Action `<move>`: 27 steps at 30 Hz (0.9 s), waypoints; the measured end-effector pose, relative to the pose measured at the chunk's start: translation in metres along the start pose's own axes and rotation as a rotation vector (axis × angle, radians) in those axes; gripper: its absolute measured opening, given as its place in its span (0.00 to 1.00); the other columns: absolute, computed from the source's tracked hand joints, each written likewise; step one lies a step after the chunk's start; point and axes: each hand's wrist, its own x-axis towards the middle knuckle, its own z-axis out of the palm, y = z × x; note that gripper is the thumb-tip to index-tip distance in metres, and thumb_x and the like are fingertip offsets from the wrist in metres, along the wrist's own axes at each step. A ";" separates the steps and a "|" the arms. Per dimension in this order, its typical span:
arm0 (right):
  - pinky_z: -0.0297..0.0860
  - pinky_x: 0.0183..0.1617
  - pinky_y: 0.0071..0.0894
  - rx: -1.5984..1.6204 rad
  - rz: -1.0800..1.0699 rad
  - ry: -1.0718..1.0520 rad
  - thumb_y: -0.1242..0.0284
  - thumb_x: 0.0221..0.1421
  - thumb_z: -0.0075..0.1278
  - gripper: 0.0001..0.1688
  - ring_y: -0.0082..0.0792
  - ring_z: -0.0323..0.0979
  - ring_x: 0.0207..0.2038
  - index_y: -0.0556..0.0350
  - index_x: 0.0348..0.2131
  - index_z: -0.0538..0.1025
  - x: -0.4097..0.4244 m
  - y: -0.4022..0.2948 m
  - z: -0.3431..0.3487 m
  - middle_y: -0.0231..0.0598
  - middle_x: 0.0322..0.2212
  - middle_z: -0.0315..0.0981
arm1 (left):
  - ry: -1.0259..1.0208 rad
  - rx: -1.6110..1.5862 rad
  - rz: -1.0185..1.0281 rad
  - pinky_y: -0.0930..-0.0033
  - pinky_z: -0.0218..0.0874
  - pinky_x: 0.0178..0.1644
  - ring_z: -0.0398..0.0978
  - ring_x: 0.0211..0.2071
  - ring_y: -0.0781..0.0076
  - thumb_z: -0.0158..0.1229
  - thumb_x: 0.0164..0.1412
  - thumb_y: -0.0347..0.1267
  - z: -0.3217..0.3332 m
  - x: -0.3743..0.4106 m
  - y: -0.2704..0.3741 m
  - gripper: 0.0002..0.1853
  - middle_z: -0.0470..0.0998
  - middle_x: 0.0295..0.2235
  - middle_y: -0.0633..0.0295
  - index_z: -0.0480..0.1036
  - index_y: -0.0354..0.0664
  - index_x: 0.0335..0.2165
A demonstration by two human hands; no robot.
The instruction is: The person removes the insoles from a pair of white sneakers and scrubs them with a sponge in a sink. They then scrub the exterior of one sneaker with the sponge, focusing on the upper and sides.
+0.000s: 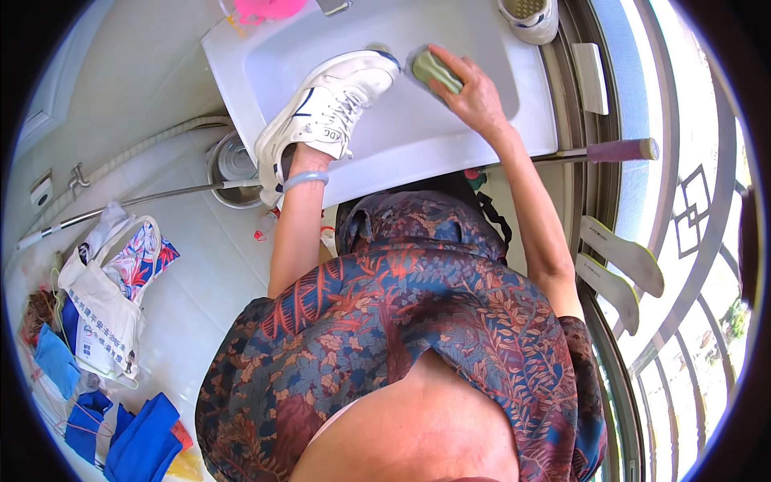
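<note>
My left hand (308, 158) is pushed inside a white lace-up sneaker (337, 96) with dark blue trim, which is held over the white sink basin (415, 132); the shoe hides my fingers. A pale bangle (306, 179) circles my left wrist. To the right of the sneaker's toe, my right hand (471, 90) grips a green scrubbing brush (435, 71) by its back. The brush and the toe stand a little apart. A second white sneaker (532, 21) rests at the sink's upper right corner.
A bright pink object (270, 7) lies by the sink's upper left. Two insoles (620, 256) lean at the window frame on the right. A metal pole (150, 196) runs past a steel pot (234, 172). Cloth bags (105, 301) and blue fabric (144, 437) are at left.
</note>
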 end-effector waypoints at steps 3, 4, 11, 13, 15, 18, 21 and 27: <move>0.70 0.43 0.43 0.094 -0.148 0.096 0.64 0.54 0.58 0.30 0.47 0.74 0.38 0.29 0.57 0.70 0.032 -0.016 -0.016 0.44 0.33 0.74 | 0.001 0.150 0.041 0.54 0.53 0.65 0.64 0.58 0.53 0.39 0.70 0.40 -0.002 -0.004 -0.001 0.28 0.65 0.57 0.45 0.57 0.32 0.60; 0.70 0.49 0.40 0.111 -0.187 0.014 0.66 0.54 0.58 0.33 0.44 0.72 0.43 0.32 0.58 0.68 0.045 -0.043 -0.026 0.41 0.39 0.73 | 0.018 0.228 0.063 0.54 0.53 0.65 0.64 0.58 0.53 0.39 0.70 0.40 -0.001 -0.005 -0.003 0.28 0.65 0.57 0.45 0.57 0.32 0.60; 0.67 0.44 0.43 -0.141 -0.169 -0.121 0.70 0.54 0.57 0.35 0.47 0.70 0.37 0.32 0.60 0.66 0.020 -0.006 -0.006 0.43 0.31 0.68 | -0.006 -0.032 0.096 0.56 0.56 0.63 0.65 0.57 0.53 0.42 0.70 0.40 -0.019 -0.010 0.007 0.27 0.65 0.56 0.46 0.58 0.31 0.59; 0.67 0.41 0.45 -0.021 -0.166 0.038 0.73 0.54 0.56 0.35 0.48 0.69 0.34 0.32 0.60 0.67 0.015 -0.008 -0.007 0.43 0.27 0.65 | 0.004 -0.104 0.052 0.60 0.58 0.62 0.66 0.56 0.60 0.44 0.70 0.40 -0.011 -0.025 0.019 0.28 0.66 0.56 0.51 0.58 0.32 0.59; 0.67 0.39 0.45 0.005 -0.224 0.083 0.74 0.55 0.54 0.31 0.47 0.70 0.34 0.39 0.58 0.68 0.014 -0.022 -0.010 0.44 0.27 0.66 | -0.037 0.082 0.081 0.60 0.57 0.63 0.65 0.56 0.60 0.44 0.69 0.40 -0.023 -0.022 0.016 0.28 0.65 0.57 0.51 0.57 0.32 0.60; 0.70 0.39 0.41 -0.125 -0.405 0.016 0.69 0.58 0.49 0.23 0.43 0.74 0.34 0.57 0.52 0.70 0.056 -0.086 -0.040 0.46 0.32 0.75 | -0.052 0.083 0.102 0.60 0.57 0.63 0.65 0.56 0.60 0.44 0.69 0.40 -0.026 -0.016 0.010 0.28 0.65 0.56 0.51 0.57 0.32 0.60; 0.66 0.44 0.46 0.034 -0.391 -0.018 0.75 0.53 0.56 0.36 0.50 0.68 0.37 0.37 0.60 0.65 0.051 -0.086 0.001 0.46 0.32 0.68 | -0.075 0.083 0.113 0.60 0.57 0.63 0.66 0.56 0.60 0.44 0.70 0.41 -0.014 -0.010 0.002 0.28 0.66 0.56 0.51 0.57 0.33 0.60; 0.68 0.46 0.39 0.139 -0.053 -0.096 0.68 0.55 0.57 0.34 0.43 0.72 0.41 0.46 0.60 0.65 0.026 -0.031 0.000 0.46 0.39 0.73 | 0.200 -0.188 -0.021 0.58 0.51 0.65 0.63 0.58 0.55 0.41 0.69 0.43 -0.022 -0.017 0.010 0.28 0.65 0.58 0.49 0.58 0.35 0.60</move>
